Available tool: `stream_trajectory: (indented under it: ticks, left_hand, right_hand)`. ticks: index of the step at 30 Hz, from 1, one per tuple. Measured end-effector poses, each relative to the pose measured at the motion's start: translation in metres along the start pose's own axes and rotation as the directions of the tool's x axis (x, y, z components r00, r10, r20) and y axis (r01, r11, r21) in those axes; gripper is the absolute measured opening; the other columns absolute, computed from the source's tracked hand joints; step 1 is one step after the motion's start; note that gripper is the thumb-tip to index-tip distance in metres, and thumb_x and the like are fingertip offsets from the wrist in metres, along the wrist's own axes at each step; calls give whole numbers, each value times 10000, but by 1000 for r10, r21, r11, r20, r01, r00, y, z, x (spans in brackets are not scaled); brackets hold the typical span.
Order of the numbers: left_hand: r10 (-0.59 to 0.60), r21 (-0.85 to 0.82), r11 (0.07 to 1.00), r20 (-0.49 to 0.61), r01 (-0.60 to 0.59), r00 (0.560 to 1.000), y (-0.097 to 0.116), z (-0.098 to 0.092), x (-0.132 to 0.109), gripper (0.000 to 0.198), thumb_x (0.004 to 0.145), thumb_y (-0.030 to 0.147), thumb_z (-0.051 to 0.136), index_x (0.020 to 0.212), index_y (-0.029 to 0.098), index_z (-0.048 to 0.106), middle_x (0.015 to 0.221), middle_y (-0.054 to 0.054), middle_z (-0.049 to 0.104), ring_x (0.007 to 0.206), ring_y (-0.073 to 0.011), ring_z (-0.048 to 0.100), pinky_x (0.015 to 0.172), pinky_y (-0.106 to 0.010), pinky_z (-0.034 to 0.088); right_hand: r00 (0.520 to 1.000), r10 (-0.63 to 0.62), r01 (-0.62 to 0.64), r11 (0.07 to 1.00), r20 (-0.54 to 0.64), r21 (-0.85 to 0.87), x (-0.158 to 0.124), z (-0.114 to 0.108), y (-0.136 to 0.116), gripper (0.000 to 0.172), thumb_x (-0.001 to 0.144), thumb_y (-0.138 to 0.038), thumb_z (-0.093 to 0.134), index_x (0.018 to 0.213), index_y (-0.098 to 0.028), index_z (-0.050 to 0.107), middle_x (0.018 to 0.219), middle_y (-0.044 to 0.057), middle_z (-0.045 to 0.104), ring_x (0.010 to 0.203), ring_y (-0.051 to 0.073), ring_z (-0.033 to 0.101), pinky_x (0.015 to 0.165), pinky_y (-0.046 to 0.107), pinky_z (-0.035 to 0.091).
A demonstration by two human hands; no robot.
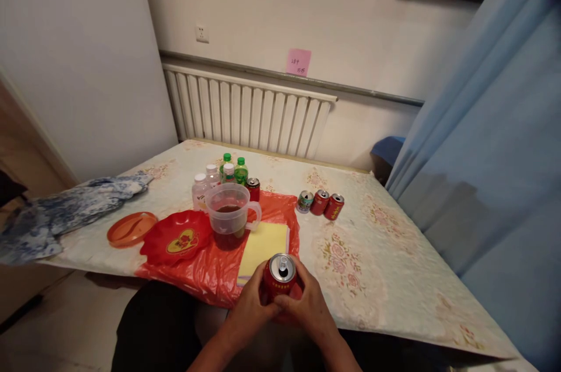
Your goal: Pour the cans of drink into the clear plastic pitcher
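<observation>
Between my two hands is a red drink can (280, 278), its top opened, held upright at the table's front edge. My left hand (252, 302) wraps round its left side and my right hand (309, 302) its right side, with the thumbs meeting in front. Just behind the can lies a yellow cloth or paper pad (265, 246) on a red plastic sheet (210, 287). A clear plastic measuring jug (225, 223) with dark liquid in it stands to the left of the pad.
Left of the jug are a red scalloped plate (160, 243) and an orange lid (131, 229). Several bottles (241, 172) and a dark red can (253, 188) stand behind it. Three cans (320, 202) stand at the right. Blue patterned fabric (79, 208) lies far left.
</observation>
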State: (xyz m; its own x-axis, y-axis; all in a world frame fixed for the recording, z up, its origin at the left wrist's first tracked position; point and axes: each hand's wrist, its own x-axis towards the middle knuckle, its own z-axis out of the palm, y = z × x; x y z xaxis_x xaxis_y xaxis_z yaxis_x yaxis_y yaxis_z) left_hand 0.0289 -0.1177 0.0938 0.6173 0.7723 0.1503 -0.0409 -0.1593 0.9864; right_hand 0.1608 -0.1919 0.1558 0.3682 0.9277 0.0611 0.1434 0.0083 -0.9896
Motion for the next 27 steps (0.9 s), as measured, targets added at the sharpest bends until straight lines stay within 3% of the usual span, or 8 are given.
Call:
stream_trajectory:
  ticks: [12, 17, 27]
  left_hand:
    - [-24, -96, 995, 56, 29, 998, -3, 0, -2, 835, 642, 94, 740, 1398, 210, 406, 1431, -99, 499, 1329, -287, 456, 1149, -436, 331]
    - [-24, -186, 982, 92, 41, 996, -4, 1, -1, 825, 647, 116, 764, 1388, 216, 417, 1424, -103, 507, 1328, -297, 461, 1127, -436, 369]
    - [-34, -149, 988, 63, 43, 997, -9, 1, -2, 789, 651, 108, 744, 1370, 208, 436, 1409, -98, 524, 1324, -296, 462, 1128, -436, 366]
  right_hand:
    - [999, -33, 32, 998, -5, -54, 0, -3, 8, 752, 489, -41, 693, 1225, -166, 604, 1231, 95, 676, 1218, 314, 572, 1094, 441, 402]
    - [1000, -25, 25, 999, 2, -39, -1, -4, 10, 771, 492, -38, 690, 1246, -169, 596, 1254, 94, 664, 1232, 309, 562, 1101, 435, 394]
    - [999, -39, 40, 999, 29, -18, -1, -4, 12, 728, 513, -51, 674, 1225, -189, 607, 1217, 71, 684, 1197, 303, 587, 1072, 422, 424]
